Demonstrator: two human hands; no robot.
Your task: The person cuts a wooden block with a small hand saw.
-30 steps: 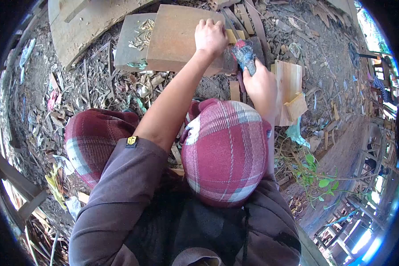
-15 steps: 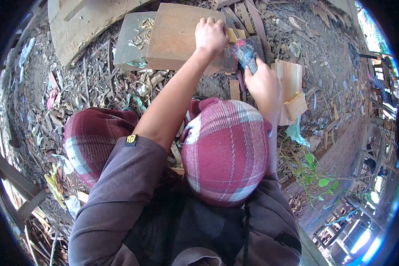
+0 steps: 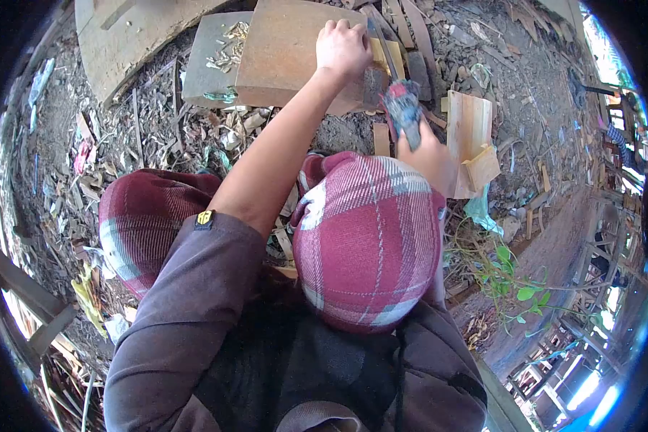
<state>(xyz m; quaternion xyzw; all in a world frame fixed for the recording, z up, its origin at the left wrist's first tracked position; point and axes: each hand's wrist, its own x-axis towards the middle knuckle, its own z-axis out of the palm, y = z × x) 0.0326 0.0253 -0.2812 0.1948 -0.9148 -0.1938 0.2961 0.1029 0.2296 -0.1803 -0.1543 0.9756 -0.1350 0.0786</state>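
Note:
My left hand (image 3: pixel 344 49) is closed, fingers curled, on a small pale piece of wood (image 3: pixel 383 57) at the right end of a thick wooden block (image 3: pixel 281 50). Most of that piece is hidden under the hand. In my right hand (image 3: pixel 428 155) is the wrapped grey-blue and red handle of a saw (image 3: pixel 403 108). Its long narrow blade points away from me, passing over or beside the pale piece; I cannot make out its teeth.
A lower slab (image 3: pixel 212 54) holding wood bits adjoins the block on the left. Pale boards (image 3: pixel 469 137) with a small offcut (image 3: pixel 482 167) stand right of my right hand. My plaid-covered knee (image 3: pixel 371 245) is close below. Leafy twigs (image 3: pixel 511 277) and scraps lie around.
My right hand has drawn the saw back toward me and slightly right, showing more of the blade. My left hand stays at the same place on the wood.

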